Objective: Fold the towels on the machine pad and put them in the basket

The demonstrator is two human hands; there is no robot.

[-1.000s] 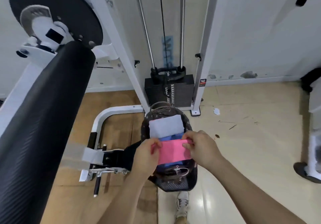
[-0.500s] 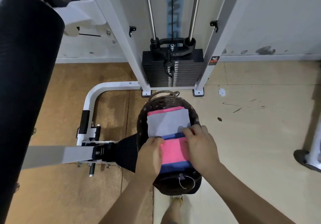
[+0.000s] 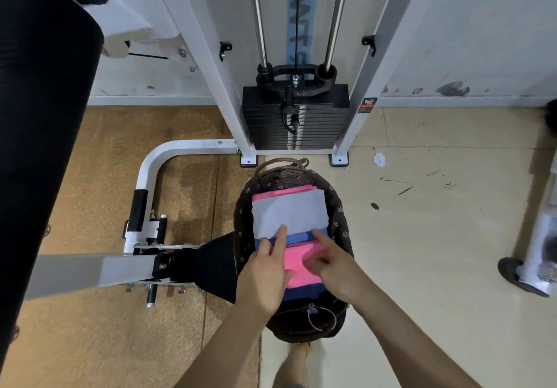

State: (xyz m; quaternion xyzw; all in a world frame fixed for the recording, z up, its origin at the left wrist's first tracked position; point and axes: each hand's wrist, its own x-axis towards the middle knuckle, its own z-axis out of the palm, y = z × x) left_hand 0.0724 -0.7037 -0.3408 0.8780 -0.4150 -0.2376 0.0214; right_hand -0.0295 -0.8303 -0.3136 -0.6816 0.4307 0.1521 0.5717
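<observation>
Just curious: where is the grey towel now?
Mid-frame, the grey towel lies at the far end of the basket, near the weight stack, past the left hand.

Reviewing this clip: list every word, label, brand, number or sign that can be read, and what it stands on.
No text reads whole.
Blue strip behind the cable: large dark sideways letters, blurred and cut off, not readable.
Red-and-black sticker on the right upright: too small.
Small tag on top of the weight stack: too small.
</observation>
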